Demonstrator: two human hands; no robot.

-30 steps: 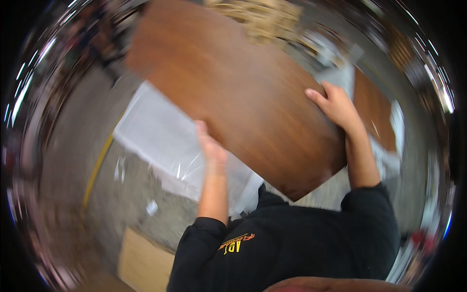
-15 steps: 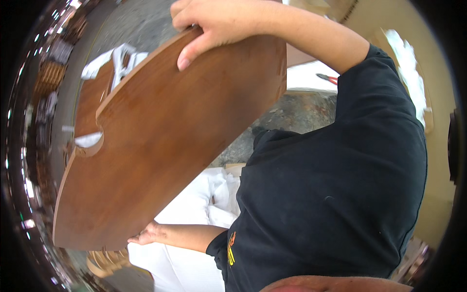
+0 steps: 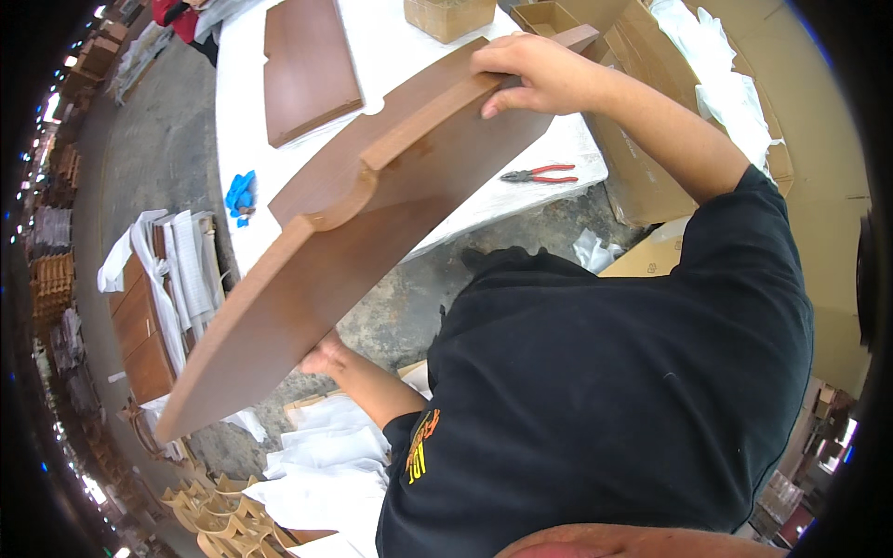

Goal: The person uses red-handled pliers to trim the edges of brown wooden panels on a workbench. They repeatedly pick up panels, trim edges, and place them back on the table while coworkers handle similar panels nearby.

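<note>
I hold a brown wooden panel [image 3: 409, 205] tilted in front of me, with a long curved edge and a rounded notch cut into it. My right hand [image 3: 530, 74] is closed over its upper edge near the far end, thumb on the face toward me. My left hand [image 3: 323, 355] supports the lower edge; its fingers are partly hidden by the panel. Beyond the held panel, a second brown panel [image 3: 316, 181] with a small notch lies on the white-covered table [image 3: 437, 237], partly covered from view. Farther back on that table lies a rectangular brown panel [image 3: 312, 65].
Red-handled pliers [image 3: 549, 174] and a crumpled blue item [image 3: 241, 193] rest on the table. A cardboard box [image 3: 446, 17] stands at its far side, with a large carton [image 3: 642, 167] to the right. Wrapped panels [image 3: 139, 321] lean at left; white sheets [image 3: 321, 446] and curved wooden pieces [image 3: 228, 521] are below.
The panel has swung from facing me broadly to a more edge-on tilt over the table. My right hand has shifted right and slightly down, my left hand up and right; both still grip it.
</note>
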